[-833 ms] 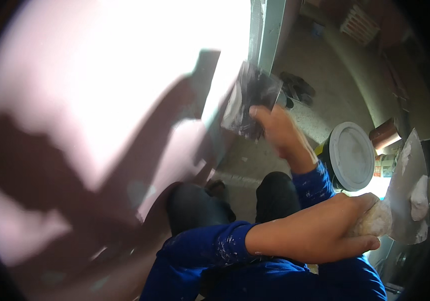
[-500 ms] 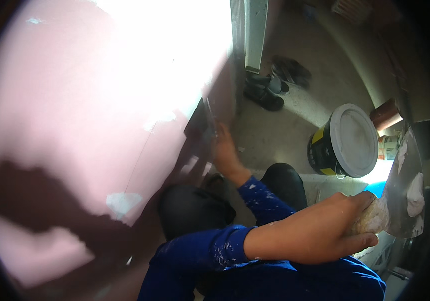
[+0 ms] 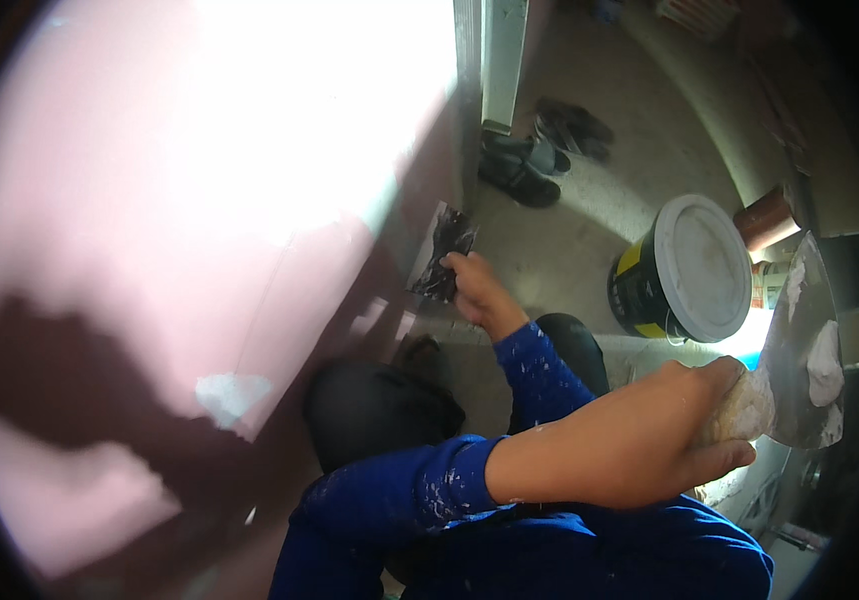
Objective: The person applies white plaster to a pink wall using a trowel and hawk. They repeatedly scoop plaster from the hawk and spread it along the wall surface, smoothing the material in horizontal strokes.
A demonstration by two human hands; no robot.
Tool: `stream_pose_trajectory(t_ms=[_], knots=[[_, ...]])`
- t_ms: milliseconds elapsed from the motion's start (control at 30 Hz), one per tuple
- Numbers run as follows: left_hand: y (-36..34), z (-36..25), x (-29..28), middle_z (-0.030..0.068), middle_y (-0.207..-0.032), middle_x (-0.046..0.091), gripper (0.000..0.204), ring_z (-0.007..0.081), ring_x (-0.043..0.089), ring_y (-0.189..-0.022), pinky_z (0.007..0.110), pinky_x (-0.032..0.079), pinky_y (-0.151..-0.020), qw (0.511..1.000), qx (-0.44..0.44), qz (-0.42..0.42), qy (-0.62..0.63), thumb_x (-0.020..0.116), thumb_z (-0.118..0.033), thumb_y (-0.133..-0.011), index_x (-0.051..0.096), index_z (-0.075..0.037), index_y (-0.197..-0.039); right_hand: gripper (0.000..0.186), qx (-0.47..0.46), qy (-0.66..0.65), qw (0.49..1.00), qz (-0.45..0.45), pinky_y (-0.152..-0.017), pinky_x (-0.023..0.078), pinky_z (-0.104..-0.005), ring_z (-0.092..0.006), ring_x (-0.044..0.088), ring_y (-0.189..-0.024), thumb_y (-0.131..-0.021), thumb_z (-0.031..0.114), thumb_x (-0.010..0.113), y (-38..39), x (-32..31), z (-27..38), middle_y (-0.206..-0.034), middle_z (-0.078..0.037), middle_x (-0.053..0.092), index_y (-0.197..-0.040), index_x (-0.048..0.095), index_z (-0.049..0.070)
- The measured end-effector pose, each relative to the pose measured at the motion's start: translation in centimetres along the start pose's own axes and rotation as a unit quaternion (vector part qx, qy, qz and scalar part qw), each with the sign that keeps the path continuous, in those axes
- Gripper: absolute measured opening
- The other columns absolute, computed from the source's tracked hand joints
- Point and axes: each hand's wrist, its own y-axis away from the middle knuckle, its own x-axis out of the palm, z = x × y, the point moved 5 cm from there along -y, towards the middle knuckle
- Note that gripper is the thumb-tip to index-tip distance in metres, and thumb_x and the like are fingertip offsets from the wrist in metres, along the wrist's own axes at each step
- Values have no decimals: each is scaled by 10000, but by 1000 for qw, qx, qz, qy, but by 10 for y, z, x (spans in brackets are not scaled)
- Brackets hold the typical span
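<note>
My left hand (image 3: 639, 440) reaches across to the right, its fingers wrapped round the putty-caked handle of a broad putty knife (image 3: 794, 340). White putty lumps (image 3: 825, 365) stick to that blade, which is tilted up. Beneath that arm, my right arm stretches forward and left. My right hand (image 3: 484, 290) grips a dark, flat scraper (image 3: 446, 250) smeared with white, close to the pink wall (image 3: 199, 200); whether its edge touches the wall, I cannot tell. Pale filler patches (image 3: 234, 398) mark the wall.
A lidded black-and-yellow bucket (image 3: 704, 265) stands on the floor to the right, a reddish-brown cylinder (image 3: 767, 220) behind it. Dark shoes (image 3: 521, 168) lie farther off beside a pale upright frame (image 3: 502, 70). My bent knees (image 3: 374, 410) are close to the wall. Strong light glares on the wall.
My right hand has drawn back from the wall, turning the scraper so its face shows. My left hand and the putty knife have barely moved.
</note>
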Motion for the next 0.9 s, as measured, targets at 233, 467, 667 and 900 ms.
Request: stream_pose_trajectory(t_ms=[233, 467, 667, 900], knots=[[0, -8, -9, 283, -866, 669, 515, 412, 688, -831, 430, 522, -727, 1000, 16, 1, 19, 683, -345, -955, 526, 99, -1165, 212, -44, -33, 990, 132, -561, 500, -406, -228, 635, -701, -936, 126, 570, -24, 38, 43, -879, -134, 630, -994, 603, -75], [10, -38, -9, 249, -869, 681, 500, 349, 697, -790, 394, 528, -706, 995, 95, -13, 18, 678, -332, -966, 527, 88, -1191, 202, -82, -69, 981, 160, -791, 596, -507, -302, 666, -802, -937, 95, 552, 85, 96, 185, -869, -175, 644, -953, 628, -92], [24, -68, -2, 242, -908, 700, 534, 306, 710, -790, 368, 538, -696, 994, 82, 43, 56, 686, -343, -965, 522, 88, -1235, 213, -156, -5, 960, 233, -942, 585, -555, -330, 694, -914, -992, 139, 569, 159, 139, 279, -986, -191, 654, -1115, 569, -35], [32, -88, -9, 280, -1025, 653, 514, 375, 648, -959, 442, 494, -860, 996, 73, 43, 33, 695, -335, -938, 544, 53, -1240, 296, -181, -74, 912, 361, -975, 551, -451, -264, 694, -1032, -963, 123, 581, 159, 47, 320, -1132, -131, 703, -1230, 605, -2]])
